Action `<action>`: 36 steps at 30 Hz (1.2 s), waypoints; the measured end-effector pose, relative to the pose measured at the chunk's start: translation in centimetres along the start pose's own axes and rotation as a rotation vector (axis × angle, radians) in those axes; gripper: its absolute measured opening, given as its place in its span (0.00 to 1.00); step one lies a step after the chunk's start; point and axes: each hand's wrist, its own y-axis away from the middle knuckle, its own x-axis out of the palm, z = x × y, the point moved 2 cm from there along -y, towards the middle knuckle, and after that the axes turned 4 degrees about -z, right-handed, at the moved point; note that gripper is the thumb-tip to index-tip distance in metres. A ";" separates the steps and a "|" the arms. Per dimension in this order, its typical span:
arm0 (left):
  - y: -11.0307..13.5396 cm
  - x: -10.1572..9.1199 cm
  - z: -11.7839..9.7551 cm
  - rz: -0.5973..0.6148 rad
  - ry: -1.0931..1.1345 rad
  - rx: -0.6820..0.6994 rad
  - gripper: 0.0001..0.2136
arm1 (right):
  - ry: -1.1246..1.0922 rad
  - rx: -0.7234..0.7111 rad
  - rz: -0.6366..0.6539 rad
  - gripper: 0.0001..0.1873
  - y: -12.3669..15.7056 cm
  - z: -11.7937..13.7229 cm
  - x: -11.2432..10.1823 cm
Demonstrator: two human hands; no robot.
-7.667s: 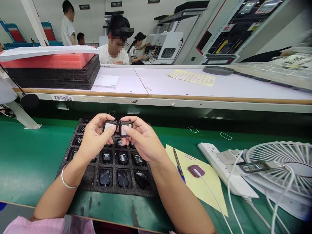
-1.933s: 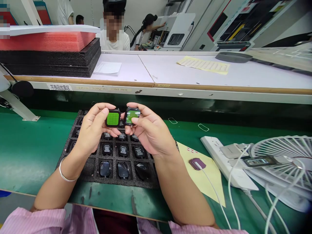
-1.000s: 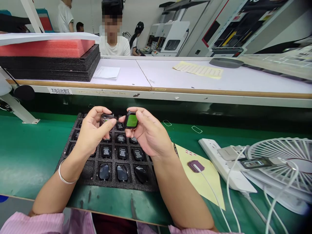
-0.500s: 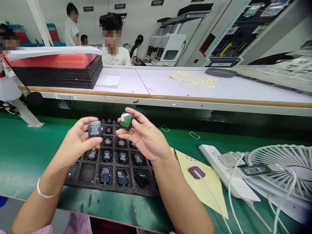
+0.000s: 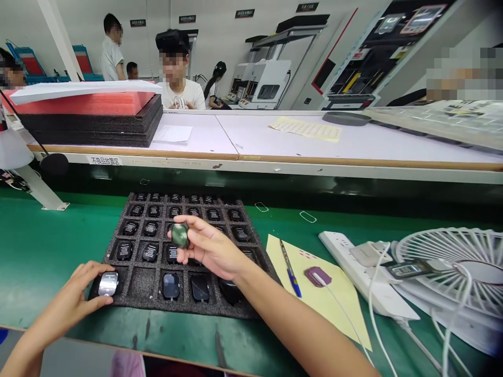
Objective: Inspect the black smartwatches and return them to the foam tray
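Note:
A black foam tray [image 5: 251, 309] with many pockets lies on the green bench mat and holds several small black watch bodies. My left hand [image 5: 73, 301] pinches one watch body [image 5: 108, 283] over the pocket at the tray's near left corner; the empty pocket [image 5: 140, 284] is beside it. My right hand [image 5: 208, 250] hovers over the tray's middle, fingers closed on a second watch body [image 5: 179, 235] whose screen looks greenish. Three face-up watch bodies sit in the near row.
A yellow paper sheet [image 5: 334, 309] with a blue pen [image 5: 290, 269] and a purple charger puck [image 5: 315, 275] lies right of the tray. A white power strip [image 5: 365, 277], cables and a white fan [image 5: 456, 272] fill the right. Behind, a raised white table [image 5: 275, 139] holds stacked foam [image 5: 90, 112]; people sit beyond.
My left hand dropped down and left with its watch body to the tray's near left corner. My right hand lowered its watch body toward the tray's middle. The camera tilted down.

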 end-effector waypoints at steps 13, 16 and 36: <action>-1.3 -0.2 0.3 0.119 0.126 -0.063 0.27 | -0.025 0.128 0.097 0.29 0.8 -3.1 -0.9; -1.1 -0.3 0.9 0.072 0.121 -0.045 0.27 | -0.033 0.122 0.095 0.30 0.8 -3.1 -1.0; -2.3 4.4 -11.2 -0.277 0.136 0.311 0.33 | -0.048 0.164 0.108 0.29 1.4 -5.2 -0.3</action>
